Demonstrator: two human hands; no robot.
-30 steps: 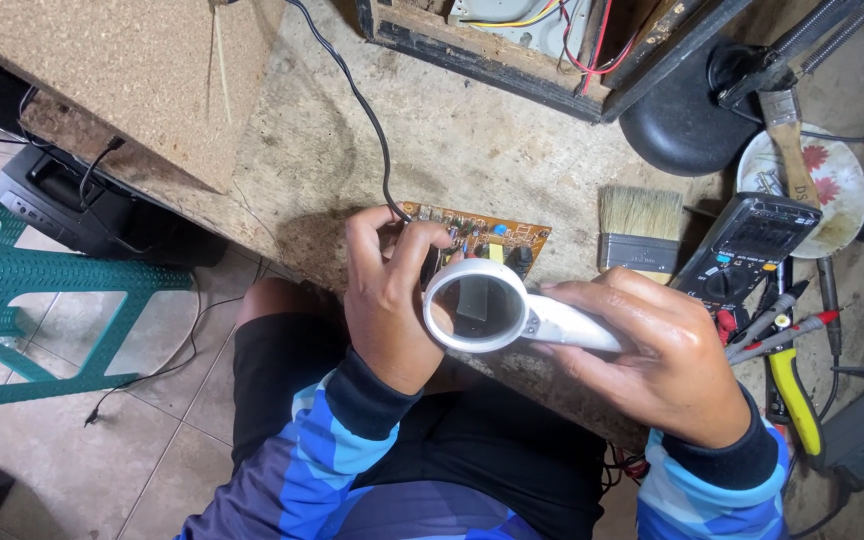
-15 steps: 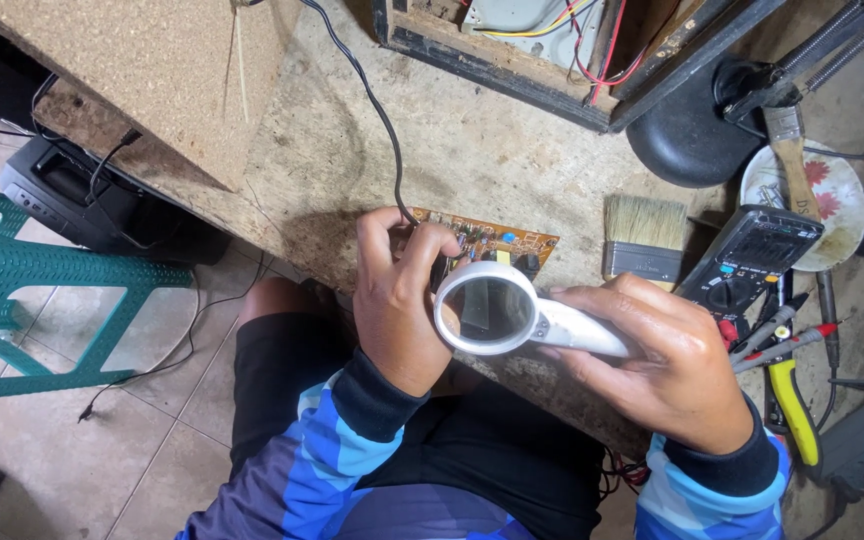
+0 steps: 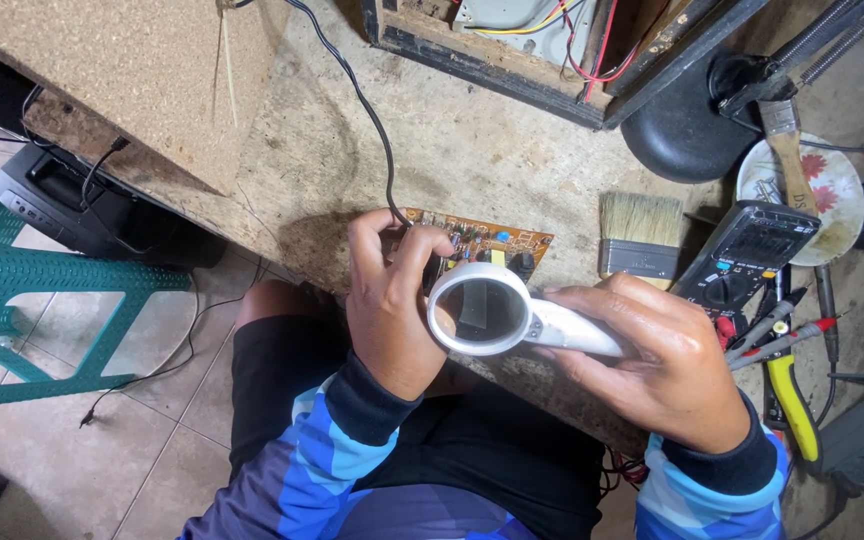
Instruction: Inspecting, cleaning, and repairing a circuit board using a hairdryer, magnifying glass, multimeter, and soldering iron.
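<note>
Left hand (image 3: 387,300): fingers pinching the brown circuit board (image 3: 487,245) at the tabletop (image 3: 452,150) edge, seemingly steadying it.
Right hand (image 3: 657,365): fingers wrapped round the white magnifier (image 3: 480,310), held above the board.
Nearby: paintbrush (image 3: 639,235), multimeter (image 3: 747,255).

Worn wooden workbench (image 3: 512,150) over pale tiled floor (image 3: 152,440), green plastic stool (image 3: 12,300) beside it

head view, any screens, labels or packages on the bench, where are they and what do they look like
Multimeter: right of the paintbrush, dark flat case, grey rectangular screen at its top, round dial below.
Magnifier: no screen, white round-framed lens held in the right hand.
No packages or signs show.
</note>
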